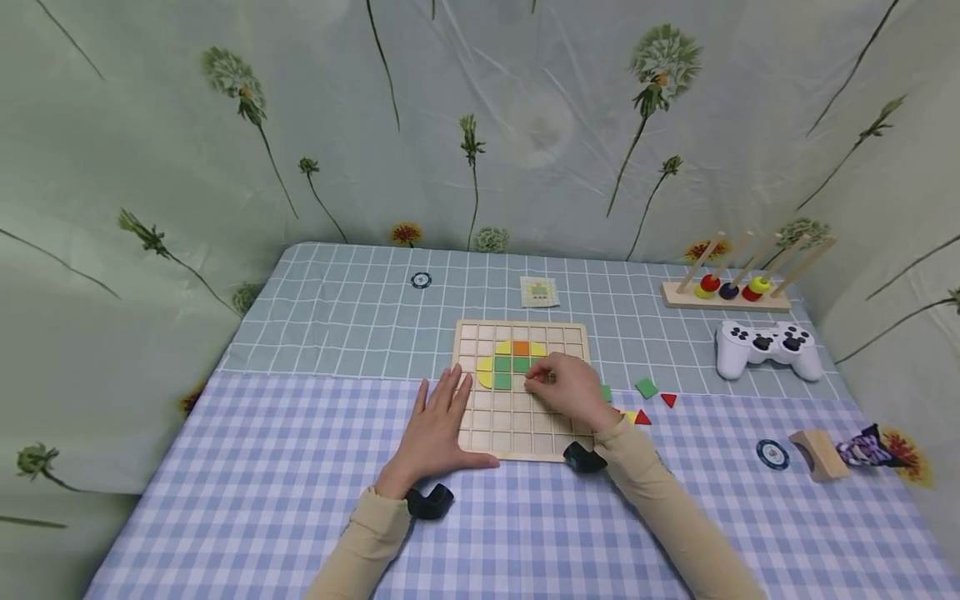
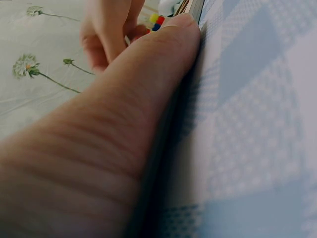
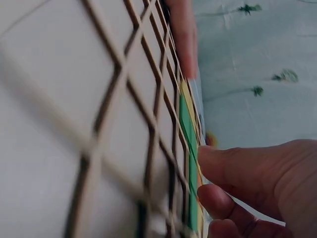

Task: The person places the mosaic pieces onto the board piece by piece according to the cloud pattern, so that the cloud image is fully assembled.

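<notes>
On the checked-cloth surface (image 1: pixel 262 500) lies a square wooden grid board (image 1: pixel 517 417) partly filled with yellow, green and orange tiles (image 1: pixel 512 364). Flat and spread, the left hand (image 1: pixel 435 429) rests against the board's left edge. Curled fingers of the right hand (image 1: pixel 566 387) press at the tiles near the board's middle; whether they pinch a piece cannot be told. Loose green and red pieces (image 1: pixel 647 388) lie just right of the board.

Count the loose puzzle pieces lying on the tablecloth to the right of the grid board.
5 visible: a green square, a red triangle, another red triangle, a yellow piece beside it, and a green piece partly hidden by the right hand. More may be hidden.
</notes>
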Motion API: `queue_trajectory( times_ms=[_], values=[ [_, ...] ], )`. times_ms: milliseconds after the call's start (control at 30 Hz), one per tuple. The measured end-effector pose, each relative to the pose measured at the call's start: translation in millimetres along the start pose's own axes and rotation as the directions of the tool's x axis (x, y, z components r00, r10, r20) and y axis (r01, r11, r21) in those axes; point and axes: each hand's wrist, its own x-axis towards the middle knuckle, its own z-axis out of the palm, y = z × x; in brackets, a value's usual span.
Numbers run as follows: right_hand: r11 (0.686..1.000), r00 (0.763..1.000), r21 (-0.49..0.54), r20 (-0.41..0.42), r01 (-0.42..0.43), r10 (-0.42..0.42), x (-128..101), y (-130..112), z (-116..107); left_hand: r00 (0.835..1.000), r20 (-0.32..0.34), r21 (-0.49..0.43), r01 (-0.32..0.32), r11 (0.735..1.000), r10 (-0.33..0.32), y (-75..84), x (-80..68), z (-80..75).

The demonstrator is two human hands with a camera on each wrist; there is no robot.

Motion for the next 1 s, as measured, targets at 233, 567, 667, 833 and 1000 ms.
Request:
queue_trajectory(
  times_ms=[233,567,667,833,1000],
  values=[
    [0.995,0.995,0.013,-0.004,-0.095,0.095,-17.8,29.0,-32.8,1.000,0.008,0.003,0.006,1.000,-0.006,-1.6,0.5,0.0],
    [0.985,0.987,-0.067,0.012,-0.159,0.160,-35.8,57.7,-51.9,1.000,0.016,-0.012,0.007,1.000,-0.007,-0.9,1.3,-0.4],
    [0.984,0.987,-0.091,0.036,-0.154,0.157,-37.9,63.0,-52.6,1.000,0.016,-0.016,0.006,1.000,-0.006,-0.6,1.7,-1.0],
    [0.988,0.989,-0.101,0.079,-0.115,0.123,-39.7,70.0,-54.3,1.000,0.023,-0.012,0.008,1.000,-0.008,-0.6,1.7,-1.4],
    [0.989,0.989,-0.082,0.068,-0.123,0.128,-39.9,72.4,-54.1,1.000,0.021,-0.016,0.013,1.000,-0.013,-0.7,1.4,-0.9]
  ],
)
